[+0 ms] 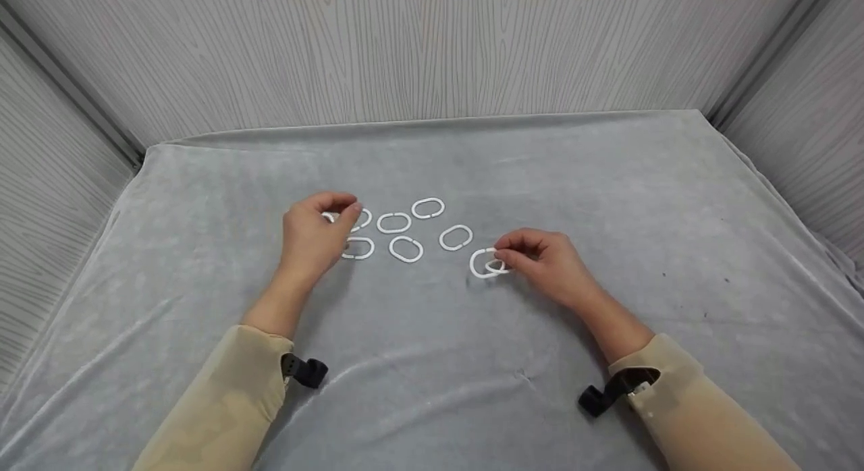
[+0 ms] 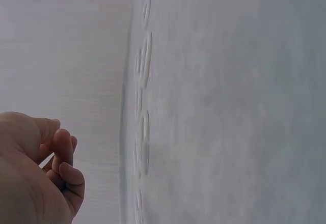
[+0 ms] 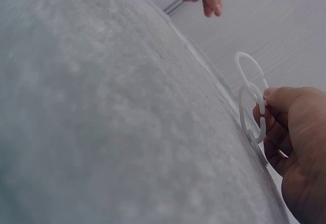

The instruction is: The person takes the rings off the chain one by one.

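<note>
White oval plastic links, each with a small gap in its loop, are what both hands are near. My right hand (image 1: 550,263) pinches a white link (image 3: 247,60) between thumb and fingers. Hooked through it is a second link (image 3: 241,113), and part of another shows below that in the right wrist view. Over the left end of the loose links my left hand (image 1: 316,231) hovers, its thumb and fingertips close together. Nothing shows between those fingertips in the left wrist view. The hand partly covers a loose link (image 1: 365,219) and another link (image 1: 363,248).
Several more links lie on the grey cloth between the hands, among them a middle link (image 1: 394,223), a far link (image 1: 428,208) and a link (image 1: 456,237) nearer the right hand. The grey cloth (image 1: 432,403) has creases. Wood-grain panels (image 1: 432,52) stand behind and at both sides.
</note>
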{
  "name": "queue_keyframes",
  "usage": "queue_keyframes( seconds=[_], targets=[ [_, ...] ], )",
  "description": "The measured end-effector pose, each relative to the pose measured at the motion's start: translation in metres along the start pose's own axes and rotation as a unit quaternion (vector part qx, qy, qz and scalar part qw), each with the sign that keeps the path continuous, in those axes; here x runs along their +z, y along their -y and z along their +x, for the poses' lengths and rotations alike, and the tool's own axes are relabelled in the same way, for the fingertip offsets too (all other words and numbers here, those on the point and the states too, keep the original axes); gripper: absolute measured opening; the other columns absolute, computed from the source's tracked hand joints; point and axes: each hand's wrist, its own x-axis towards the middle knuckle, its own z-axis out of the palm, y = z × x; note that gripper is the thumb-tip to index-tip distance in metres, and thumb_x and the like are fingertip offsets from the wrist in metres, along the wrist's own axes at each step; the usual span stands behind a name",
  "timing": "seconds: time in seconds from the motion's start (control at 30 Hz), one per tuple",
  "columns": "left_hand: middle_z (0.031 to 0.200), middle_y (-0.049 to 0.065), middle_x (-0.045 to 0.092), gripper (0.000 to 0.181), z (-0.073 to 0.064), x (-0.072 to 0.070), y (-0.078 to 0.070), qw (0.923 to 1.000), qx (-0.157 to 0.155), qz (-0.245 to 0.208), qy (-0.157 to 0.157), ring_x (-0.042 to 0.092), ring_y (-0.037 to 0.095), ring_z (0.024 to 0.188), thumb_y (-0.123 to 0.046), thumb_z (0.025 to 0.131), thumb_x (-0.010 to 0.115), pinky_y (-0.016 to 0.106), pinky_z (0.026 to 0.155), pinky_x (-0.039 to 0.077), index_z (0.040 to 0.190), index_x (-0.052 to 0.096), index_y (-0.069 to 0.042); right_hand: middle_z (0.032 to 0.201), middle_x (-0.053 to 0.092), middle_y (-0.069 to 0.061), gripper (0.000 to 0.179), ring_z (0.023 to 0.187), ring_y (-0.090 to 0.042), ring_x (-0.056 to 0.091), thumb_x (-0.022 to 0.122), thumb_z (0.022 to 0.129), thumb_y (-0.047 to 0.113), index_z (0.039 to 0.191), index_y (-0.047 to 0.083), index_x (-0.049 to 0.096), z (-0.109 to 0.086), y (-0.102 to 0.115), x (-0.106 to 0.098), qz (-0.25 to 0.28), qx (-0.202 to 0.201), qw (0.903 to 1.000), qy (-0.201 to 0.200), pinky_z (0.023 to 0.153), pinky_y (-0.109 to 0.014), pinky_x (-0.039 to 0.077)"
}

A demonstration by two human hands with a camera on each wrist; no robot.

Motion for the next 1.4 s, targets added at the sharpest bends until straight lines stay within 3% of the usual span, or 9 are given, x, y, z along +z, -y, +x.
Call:
queue_keyframes(
  seconds=[0.17,0.37,0.57,0.67,1.0,1.2,1.4],
  targets=[
    [0.099,0.008,0.074,0.018,-0.017,0.029,-0.024,0.9962,0.007,-0.059,0.064,0.062,0.011,0.053,-0.014,0.097,0.076,0.020,0.051,0.051,0.110,0.080,-0.003,0.091,0.077,-0.009,0.008,0.081,-0.011,0.069,0.079,0.096,0.005,0.102,0.001,0.080,0.000,0.000,0.000,0.006,-0.001,1.0000,-0.002,0.074,-0.021,0.056],
    [0.095,0.005,0.074,0.016,-0.038,0.060,-0.041,0.9860,0.014,-0.111,0.123,0.063,0.011,0.051,-0.011,0.096,0.077,0.021,0.051,0.050,0.109,0.080,-0.002,0.091,0.077,-0.011,0.009,0.079,-0.012,0.070,0.079,0.096,0.006,0.103,0.000,0.079,-0.001,-0.001,-0.001,0.009,-0.002,0.9999,-0.004,0.074,-0.022,0.057],
    [0.094,0.003,0.074,0.016,-0.050,0.080,-0.051,0.9788,0.011,-0.131,0.157,0.065,0.014,0.053,-0.013,0.096,0.078,0.024,0.053,0.052,0.110,0.080,-0.005,0.092,0.076,-0.008,0.009,0.080,-0.016,0.070,0.079,0.097,0.010,0.104,0.004,0.080,-0.001,0.000,-0.001,-0.005,-0.002,0.9999,-0.009,0.073,-0.023,0.057],
    [0.096,0.003,0.074,0.016,-0.053,0.087,-0.053,0.9759,0.001,-0.143,0.165,0.065,0.014,0.053,-0.013,0.097,0.078,0.024,0.054,0.053,0.112,0.081,-0.007,0.092,0.076,-0.007,0.010,0.080,-0.018,0.070,0.079,0.098,0.012,0.105,0.006,0.080,-0.001,0.000,-0.002,-0.008,0.000,0.9999,-0.009,0.074,-0.024,0.057],
    [0.097,0.007,0.073,0.023,-0.061,0.099,-0.055,0.9681,-0.027,-0.167,0.185,0.064,0.014,0.053,-0.008,0.096,0.077,0.024,0.054,0.053,0.117,0.076,0.001,0.094,0.077,-0.007,0.013,0.082,-0.019,0.071,0.077,0.100,0.016,0.106,0.006,0.080,-0.002,0.001,-0.001,-0.012,0.005,0.9999,-0.008,0.076,-0.024,0.058],
    [0.093,0.008,0.075,0.027,-0.062,0.103,-0.053,0.9640,-0.029,-0.186,0.188,0.063,0.013,0.051,-0.004,0.095,0.077,0.025,0.053,0.053,0.121,0.075,0.002,0.094,0.077,-0.006,0.010,0.081,-0.018,0.071,0.078,0.099,0.014,0.105,0.007,0.081,-0.001,0.000,-0.002,-0.013,-0.002,0.9998,-0.013,0.074,-0.024,0.058],
    [0.091,0.007,0.075,0.027,-0.062,0.107,-0.048,0.9618,-0.029,-0.195,0.189,0.063,0.012,0.051,-0.003,0.094,0.079,0.034,0.056,0.059,0.121,0.075,0.001,0.094,0.077,-0.008,0.009,0.080,-0.016,0.071,0.078,0.098,0.011,0.105,0.005,0.080,-0.001,0.001,-0.002,0.002,-0.007,0.9999,-0.010,0.073,-0.024,0.058]
  ],
)
